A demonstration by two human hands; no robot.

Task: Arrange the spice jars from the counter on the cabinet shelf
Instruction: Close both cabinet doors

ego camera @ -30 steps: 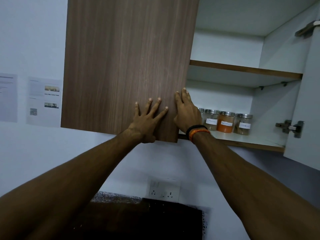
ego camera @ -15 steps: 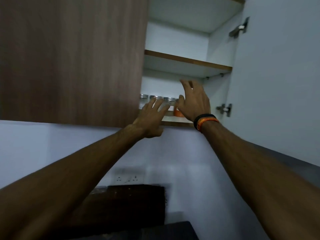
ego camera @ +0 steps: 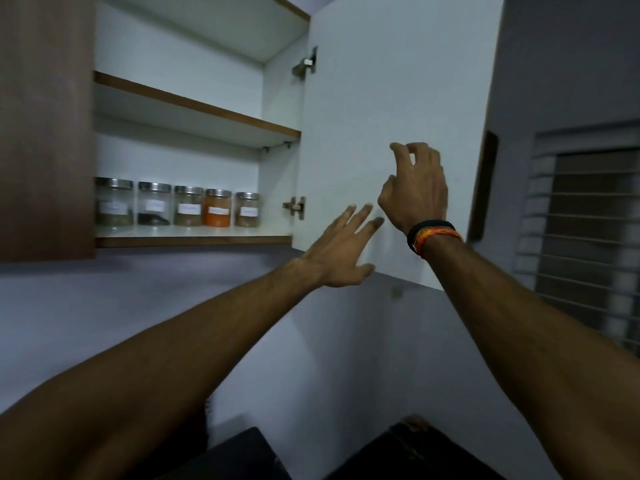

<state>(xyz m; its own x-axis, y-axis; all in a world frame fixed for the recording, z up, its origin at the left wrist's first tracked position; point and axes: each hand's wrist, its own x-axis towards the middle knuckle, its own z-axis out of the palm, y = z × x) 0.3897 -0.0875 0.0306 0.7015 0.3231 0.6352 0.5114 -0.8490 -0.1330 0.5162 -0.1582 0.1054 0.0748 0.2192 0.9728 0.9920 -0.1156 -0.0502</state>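
Up at the wall cabinet (ego camera: 207,46), the right-hand door (ego camera: 398,98) stands swung wide, its pale inner face turned toward the camera, while the left door (ego camera: 45,126) hangs shut, or nearly so. Both arms are raised in front of the open door. That door is the biggest risk: if it is meant to be closed now, a hard shove on so wide a panel could slam it and rattle everything inside — or trap fingers at the hinge (ego camera: 295,206) side.

On the lower shelf (ego camera: 194,240) five spice jars (ego camera: 188,206) stand upright in a row, close together, the leftmost just beside the left door's edge. They look already placed, so the task seems nearly done. A jolt to the cabinet could knock the jars against each other or shift the row.

The left hand (ego camera: 341,252) is spread flat with straight fingers, holding nothing, near the door's lower part; whether it touches the panel I cannot tell. The right hand (ego camera: 417,188) has loosely curled fingers, also holding nothing — a poor shape for a controlled push, likely to slip off the smooth face.
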